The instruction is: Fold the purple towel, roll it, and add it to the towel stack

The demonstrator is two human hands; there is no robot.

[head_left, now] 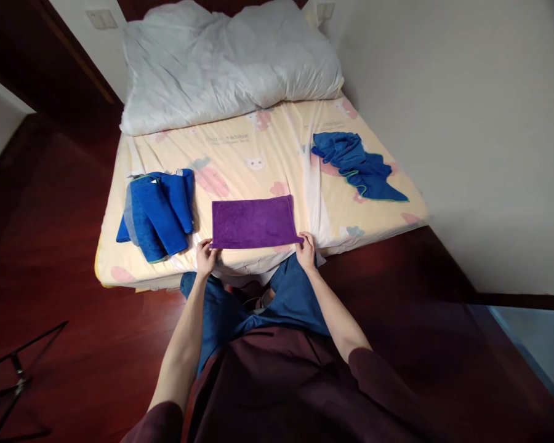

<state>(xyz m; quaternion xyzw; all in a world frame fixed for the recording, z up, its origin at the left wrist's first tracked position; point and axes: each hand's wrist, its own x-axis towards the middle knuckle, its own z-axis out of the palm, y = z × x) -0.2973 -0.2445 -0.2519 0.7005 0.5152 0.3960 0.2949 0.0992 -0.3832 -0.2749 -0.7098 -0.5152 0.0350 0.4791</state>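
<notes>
A purple towel (pixel 253 223) lies flat as a rectangle near the front edge of the bed. My left hand (pixel 205 256) pinches its near left corner, and my right hand (pixel 306 249) grips the near right corner. To the left of the towel is a pile of rolled or folded blue towels (pixel 159 212), close to my left hand but apart from it. Farther off on the right, a crumpled blue towel (pixel 351 161) with a green edge rests on the bed.
The bed (pixel 166 147) has a cream sheet printed with rabbits and carrots. A bulky white quilt (pixel 231 61) lies across its head end. A wall (pixel 443 123) borders the right side. Thin black stand legs (pixel 18 375) stand on the dark red floor at lower left.
</notes>
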